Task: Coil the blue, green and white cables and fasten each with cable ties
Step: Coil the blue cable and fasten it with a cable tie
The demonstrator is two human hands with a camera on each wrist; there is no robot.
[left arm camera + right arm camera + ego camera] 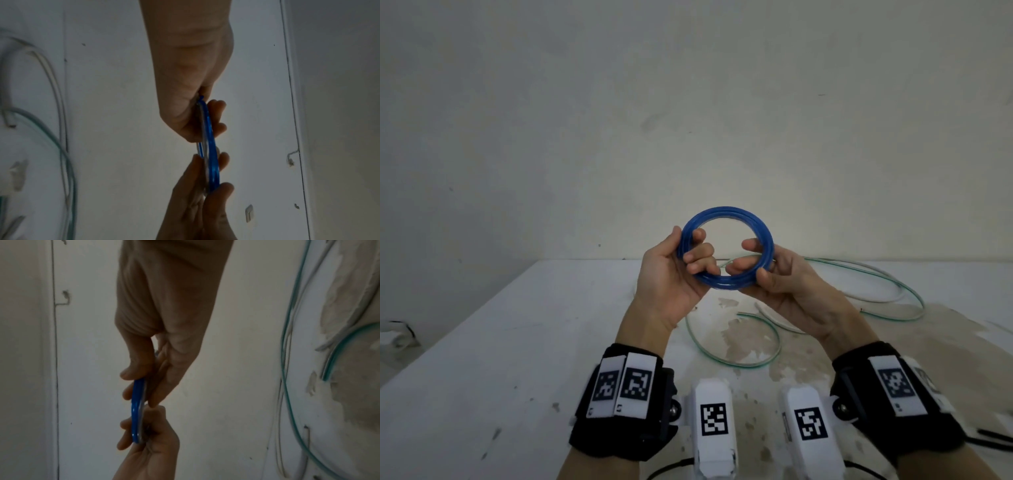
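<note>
On the stained white table (524, 342) the green cable (739, 363) and white cable (887, 299) lie loose. Above it, the left hand (671, 270) and right hand (787, 277) each grip the coiled blue cable (726, 214), fingers curled round opposite sides.

Both forearms raised, palms facing; left hand (671, 270) curled on the coil (726, 219) at 9 o'clock; right hand (787, 281) pinching it at 4.

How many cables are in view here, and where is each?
3. The blue cable is coiled and held up by the left hand and right hand; the green cable and white cable lie loose on the table.
</note>
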